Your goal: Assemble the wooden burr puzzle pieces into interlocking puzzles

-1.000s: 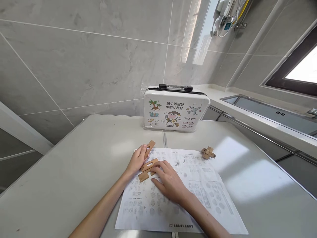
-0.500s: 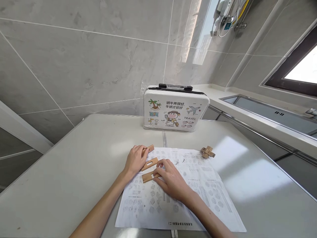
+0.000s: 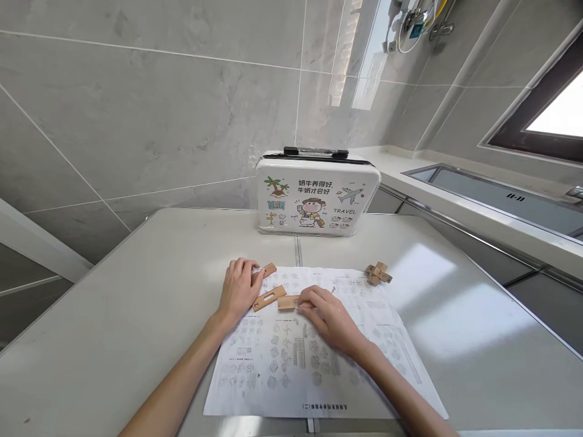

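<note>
Light-brown wooden bar [image 3: 286, 304] is being pinched by the right hand [image 3: 331, 317] over white printed paper sheet [image 3: 255, 397]; an orange-brown wooden bar [image 3: 270, 269] is being held by the curled left hand [image 3: 238, 287] near the sheet's corner.

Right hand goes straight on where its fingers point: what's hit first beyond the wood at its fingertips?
Likely the slotted wooden piece, just past the wooden block at the right hand's fingertips. Height is unclear; it might pass above.

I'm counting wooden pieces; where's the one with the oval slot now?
In the head view, left of centre, the slotted piece lies on the printed sheet, between the left hand and another piece at the right hand.
</note>
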{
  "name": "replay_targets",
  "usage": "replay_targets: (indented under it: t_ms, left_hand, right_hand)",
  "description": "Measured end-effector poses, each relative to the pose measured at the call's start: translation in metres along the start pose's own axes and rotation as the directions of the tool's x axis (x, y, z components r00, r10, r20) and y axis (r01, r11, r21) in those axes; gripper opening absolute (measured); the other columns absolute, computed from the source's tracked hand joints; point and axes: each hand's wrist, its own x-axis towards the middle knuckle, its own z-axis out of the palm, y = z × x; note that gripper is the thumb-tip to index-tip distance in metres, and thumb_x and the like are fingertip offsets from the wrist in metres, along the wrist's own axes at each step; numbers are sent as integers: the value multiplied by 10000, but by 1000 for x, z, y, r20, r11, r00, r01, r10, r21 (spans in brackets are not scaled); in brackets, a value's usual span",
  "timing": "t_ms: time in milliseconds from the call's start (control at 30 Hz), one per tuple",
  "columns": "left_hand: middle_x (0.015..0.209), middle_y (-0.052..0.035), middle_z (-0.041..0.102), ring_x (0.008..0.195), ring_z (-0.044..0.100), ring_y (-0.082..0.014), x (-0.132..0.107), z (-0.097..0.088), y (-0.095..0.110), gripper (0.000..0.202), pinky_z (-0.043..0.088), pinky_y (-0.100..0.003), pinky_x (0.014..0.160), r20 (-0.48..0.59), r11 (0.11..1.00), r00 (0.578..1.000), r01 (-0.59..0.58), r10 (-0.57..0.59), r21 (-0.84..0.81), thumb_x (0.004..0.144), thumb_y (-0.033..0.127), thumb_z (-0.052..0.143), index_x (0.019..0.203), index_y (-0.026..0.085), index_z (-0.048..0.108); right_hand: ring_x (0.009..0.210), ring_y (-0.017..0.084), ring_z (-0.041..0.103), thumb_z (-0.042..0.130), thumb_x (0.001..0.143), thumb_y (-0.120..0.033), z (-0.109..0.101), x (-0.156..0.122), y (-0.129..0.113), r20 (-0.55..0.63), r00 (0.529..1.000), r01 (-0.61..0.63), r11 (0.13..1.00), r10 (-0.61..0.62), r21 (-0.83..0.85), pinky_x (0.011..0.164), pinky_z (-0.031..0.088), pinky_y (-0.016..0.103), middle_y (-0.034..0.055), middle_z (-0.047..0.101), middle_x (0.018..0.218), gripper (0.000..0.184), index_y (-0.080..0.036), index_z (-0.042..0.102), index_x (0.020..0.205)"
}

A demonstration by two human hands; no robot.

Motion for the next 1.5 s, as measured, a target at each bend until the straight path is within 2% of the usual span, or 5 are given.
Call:
replay_targets:
  t_ms: [567,767,967,1233,1500]
  left_hand:
    - [766,-38,674,865,577,-244,3,-16,20,389,414,-392,813,303,933,883,-355,358,-68,935,518,713,718,222,585]
    - [666,22,550,571,450,-158,-3,-10,33,390,354,-318,618,351,956,936,84,22,-282,1090,514,403,850,235,533]
    - [706,61,530,523,361,-117,-3,-2,54,321,310,-264,538,528,591,836,505,-153,-629,1094,560,361,1081,255,460]
    - [780,-5,632,727,550,-159,-2,-4,48,455,474,-296,735,520,552,841,508,-151,-661,1052,540,506,1343,199,586]
    - [1587,-132,550,1197,718,-268,-12,0,62,562,550,-422,1103,426,551,876,475,-224,-686,1001,509,616,1488,236,552]
  right_hand:
    - [681,178,626,705,903,-618,-16,33,40,58,914,-329,647,402,688,671,523,334,38,714,804,453,-195,671,1062]
    - [734,174,661,728,919,-582,-20,32,39,99,907,-330,542,409,773,703,537,323,63,751,906,440,-184,702,1106]
    - [954,219,742,792,913,-490,-17,30,38,207,912,-338,364,353,868,881,585,372,78,784,1044,450,-203,702,1248]
    - [1045,297,784,811,887,-531,-9,29,34,228,910,-360,389,346,848,877,646,451,125,802,1136,447,-196,682,1152]
    - [1111,325,767,795,896,-546,-4,27,34,190,901,-353,404,390,844,900,655,477,144,793,1167,470,-183,689,1173]
